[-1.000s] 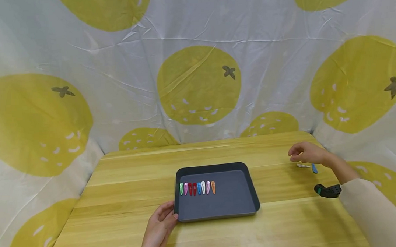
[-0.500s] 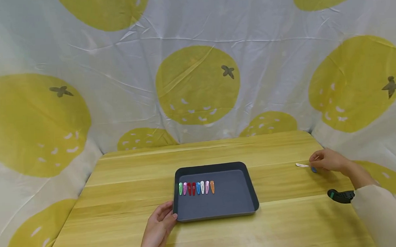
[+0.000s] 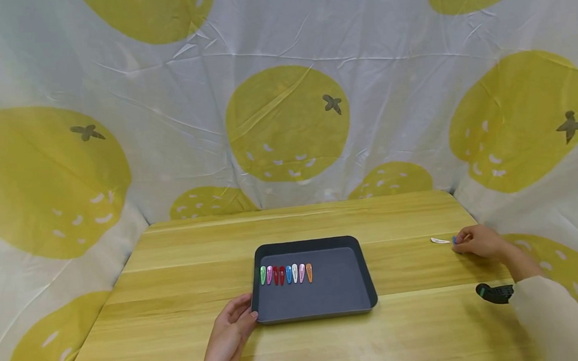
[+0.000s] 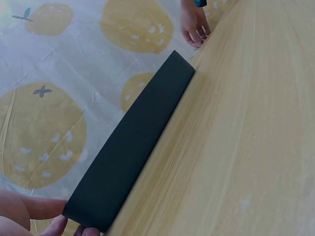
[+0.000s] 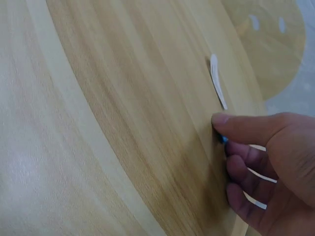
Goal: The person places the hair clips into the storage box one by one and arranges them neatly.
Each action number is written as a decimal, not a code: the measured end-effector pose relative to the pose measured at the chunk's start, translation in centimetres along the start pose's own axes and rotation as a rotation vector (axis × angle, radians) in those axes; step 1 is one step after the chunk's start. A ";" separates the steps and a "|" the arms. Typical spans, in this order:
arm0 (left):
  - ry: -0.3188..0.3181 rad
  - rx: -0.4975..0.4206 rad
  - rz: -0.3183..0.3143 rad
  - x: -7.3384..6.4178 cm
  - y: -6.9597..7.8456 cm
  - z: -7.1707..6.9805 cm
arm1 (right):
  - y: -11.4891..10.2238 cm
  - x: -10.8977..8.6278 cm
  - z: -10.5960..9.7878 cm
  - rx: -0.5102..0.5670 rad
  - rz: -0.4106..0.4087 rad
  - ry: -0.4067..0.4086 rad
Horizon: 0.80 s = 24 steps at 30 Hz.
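My left hand [image 3: 229, 329] grips the near left corner of a dark grey baking tray [image 3: 339, 286], thumb at the rim. In the left wrist view its fingers pinch the tray's dark wall [image 4: 130, 142]. Inside the tray, several snap hair clips [image 3: 289, 274] lie side by side in a row, green, pink, red, blue, white and orange. Far to the right, my right hand [image 3: 484, 244] pinches a blue hair clip [image 3: 454, 240] between thumb and fingers, which mostly hide it in the right wrist view. A white hair clip [image 5: 217, 81] lies on the table just beyond the thumb.
The wooden table [image 3: 177, 293] reaches back to a white curtain [image 3: 180, 126] printed with yellow fruit, which also hangs at both sides. A black strap-like device [image 3: 494, 293] sits at my right wrist. The tray's right half shows bare grey floor.
My right hand has moved right from above the white clip to the blue clip, and now pinches it with its end turned up. My left hand stays on the tray.
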<state>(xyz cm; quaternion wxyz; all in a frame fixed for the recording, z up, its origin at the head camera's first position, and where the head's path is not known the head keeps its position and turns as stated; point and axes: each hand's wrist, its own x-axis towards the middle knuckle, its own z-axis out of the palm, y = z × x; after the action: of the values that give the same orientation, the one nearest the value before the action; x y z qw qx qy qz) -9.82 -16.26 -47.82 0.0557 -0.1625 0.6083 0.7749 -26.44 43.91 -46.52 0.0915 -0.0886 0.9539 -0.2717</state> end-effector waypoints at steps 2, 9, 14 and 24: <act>-0.002 0.000 -0.001 0.0 0.0 0.0 | -0.1 0.0 0.0 -0.002 0.003 0.010; 0.000 0.004 -0.015 0.2 0.0 -0.1 | -0.1 0.2 -0.2 -0.027 0.014 0.020; 0.014 0.009 -0.036 0.2 0.1 0.1 | 0.4 0.5 -0.2 -0.109 -0.009 0.042; 0.017 0.023 -0.036 0.1 0.2 0.1 | 0.5 0.2 0.3 -0.109 -0.067 0.089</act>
<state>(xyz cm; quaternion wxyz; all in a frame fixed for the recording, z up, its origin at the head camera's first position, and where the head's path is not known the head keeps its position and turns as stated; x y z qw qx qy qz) -9.99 -16.18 -47.68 0.0664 -0.1795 0.6146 0.7652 -26.60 44.12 -47.09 0.0350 -0.1133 0.9669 -0.2259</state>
